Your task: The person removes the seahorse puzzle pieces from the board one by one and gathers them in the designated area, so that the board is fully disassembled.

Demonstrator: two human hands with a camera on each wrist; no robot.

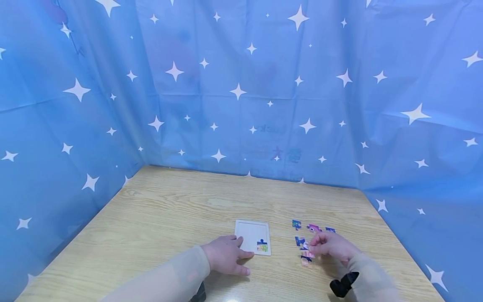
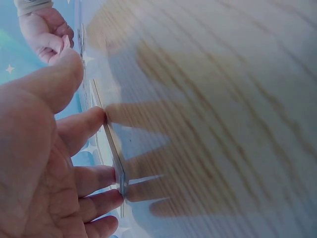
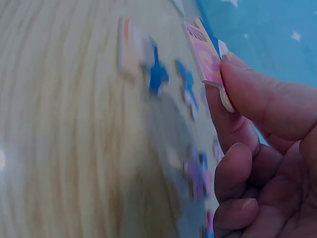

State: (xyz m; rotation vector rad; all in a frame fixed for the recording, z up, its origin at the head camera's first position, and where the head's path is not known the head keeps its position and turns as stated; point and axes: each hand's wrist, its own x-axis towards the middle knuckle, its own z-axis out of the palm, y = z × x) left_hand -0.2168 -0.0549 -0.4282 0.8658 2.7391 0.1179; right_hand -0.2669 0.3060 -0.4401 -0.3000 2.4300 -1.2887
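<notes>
My right hand [image 1: 333, 247] pinches a pink-and-blue jigsaw piece [image 3: 204, 59] between thumb and index finger, raised just over the table. Under and around that hand lie several loose pieces, among them a blue-and-green one [image 1: 296, 225], a pink one [image 1: 314, 228] and a peach-and-blue one [image 1: 306, 261]. To their left is a shallow white puzzle tray [image 1: 250, 233] with one piece [image 1: 262, 246] in its lower right corner. With spread fingers, my left hand [image 1: 227, 255] touches the tray's near left edge. The left wrist view shows its fingertips against that edge.
Everything lies on a light wood table [image 1: 181, 201]. A blue curtain [image 1: 226, 84] with white stars hangs along its back and both sides. A black wrist mount [image 1: 343, 284] sits on the right wrist.
</notes>
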